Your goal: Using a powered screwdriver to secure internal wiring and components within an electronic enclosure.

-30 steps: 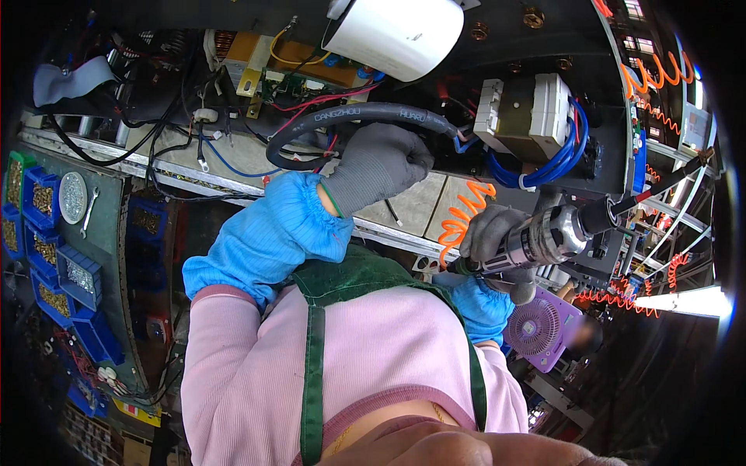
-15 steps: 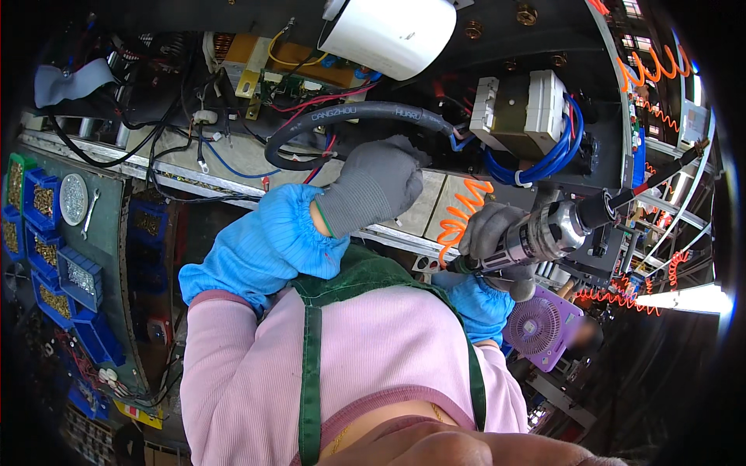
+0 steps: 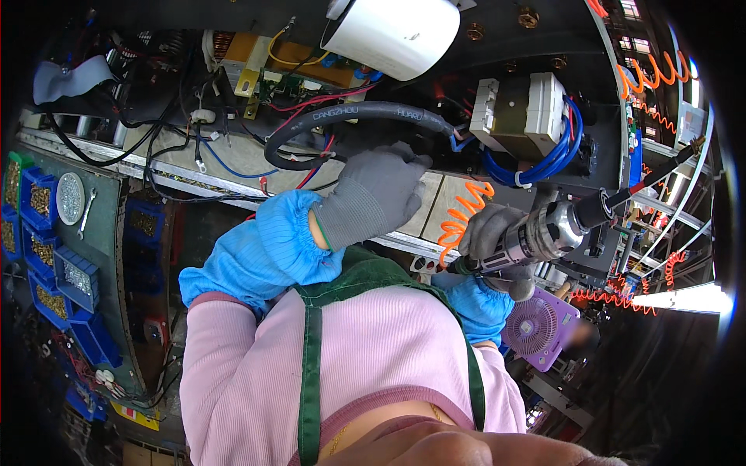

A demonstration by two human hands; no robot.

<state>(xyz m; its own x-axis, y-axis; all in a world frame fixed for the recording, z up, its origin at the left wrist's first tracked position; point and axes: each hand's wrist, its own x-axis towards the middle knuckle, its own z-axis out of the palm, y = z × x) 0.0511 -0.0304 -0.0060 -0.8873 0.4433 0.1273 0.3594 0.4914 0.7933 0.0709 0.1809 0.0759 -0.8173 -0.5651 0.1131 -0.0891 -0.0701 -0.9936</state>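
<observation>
My left hand, in a grey knit glove, is at the front edge of an equipment cabinet, just below a thick black cable. Its fingers are curled together, and whatever they may hold is hidden from view. Gripped in my gloved right hand is a silver and black air wrench. A long dark shaft reaches from the wrench up to the right, clear of the cabinet. Behind the wrench stands a transformer with a bundle of blue wires.
A white cylinder and a circuit board sit inside the cabinet, with loose wires at the left. Blue bins of small fasteners, a round dish and a spanner lie left. An orange coiled hose hangs between my hands.
My left hand has turned slightly at the cabinet edge, its curled fingers showing more now. The right hand and the air wrench have hardly moved.
</observation>
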